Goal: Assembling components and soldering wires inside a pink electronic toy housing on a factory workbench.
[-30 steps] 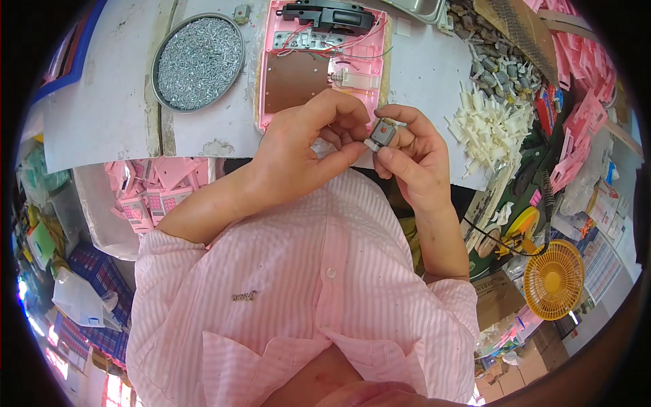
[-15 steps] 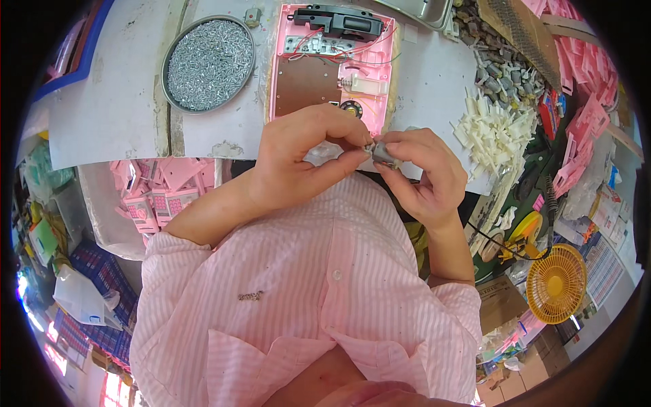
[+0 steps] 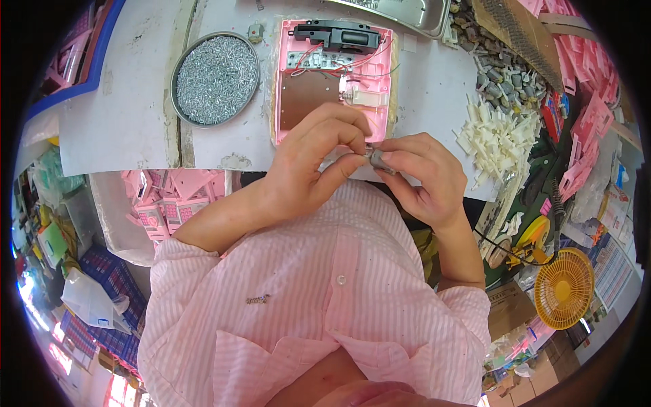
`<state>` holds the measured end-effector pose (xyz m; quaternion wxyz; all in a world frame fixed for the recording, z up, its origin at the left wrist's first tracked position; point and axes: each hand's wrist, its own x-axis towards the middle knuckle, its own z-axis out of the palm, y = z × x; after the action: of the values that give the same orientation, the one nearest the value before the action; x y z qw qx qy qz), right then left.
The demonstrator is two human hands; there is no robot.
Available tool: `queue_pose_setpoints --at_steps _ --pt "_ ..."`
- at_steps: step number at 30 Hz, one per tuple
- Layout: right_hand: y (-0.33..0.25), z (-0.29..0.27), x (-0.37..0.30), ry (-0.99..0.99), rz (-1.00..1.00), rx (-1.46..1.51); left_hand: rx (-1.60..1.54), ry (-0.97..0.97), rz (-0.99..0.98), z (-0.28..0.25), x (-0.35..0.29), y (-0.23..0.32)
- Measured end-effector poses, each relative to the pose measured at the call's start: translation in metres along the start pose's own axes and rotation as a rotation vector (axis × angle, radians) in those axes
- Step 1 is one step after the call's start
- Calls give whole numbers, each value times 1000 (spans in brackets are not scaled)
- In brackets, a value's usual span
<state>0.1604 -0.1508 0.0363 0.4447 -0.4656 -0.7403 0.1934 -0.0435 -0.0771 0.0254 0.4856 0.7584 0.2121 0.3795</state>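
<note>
In front of my chest, my right hand pinches a small grey motor-like part between thumb and fingers. The fingertips of my left hand close at the part's left end, on a tiny piece mostly hidden by them. Just beyond both hands lies an open pink plastic case, partly covered by my left hand. Inside the case are a black plastic unit, red wires, a brown panel and a white plastic piece beside a spring.
A round metal dish of screws stands left of the case, near a lone grey part. White plastic pieces and grey parts are heaped at right. A metal tray lies behind; a box of pink casings sits lower left.
The whole view has shifted slightly, with the table lower in it. The grey part has turned a little between my fingers; both hands keep their pinch.
</note>
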Motion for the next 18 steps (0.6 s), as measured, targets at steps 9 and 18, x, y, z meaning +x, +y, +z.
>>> queue_pose_setpoints --at_steps 9,18 --pt "25 -32 2 177 97 -78 912 -96 109 -13 69 -33" --pt "39 -23 -4 169 67 -116 640 30 136 -27 48 -34"
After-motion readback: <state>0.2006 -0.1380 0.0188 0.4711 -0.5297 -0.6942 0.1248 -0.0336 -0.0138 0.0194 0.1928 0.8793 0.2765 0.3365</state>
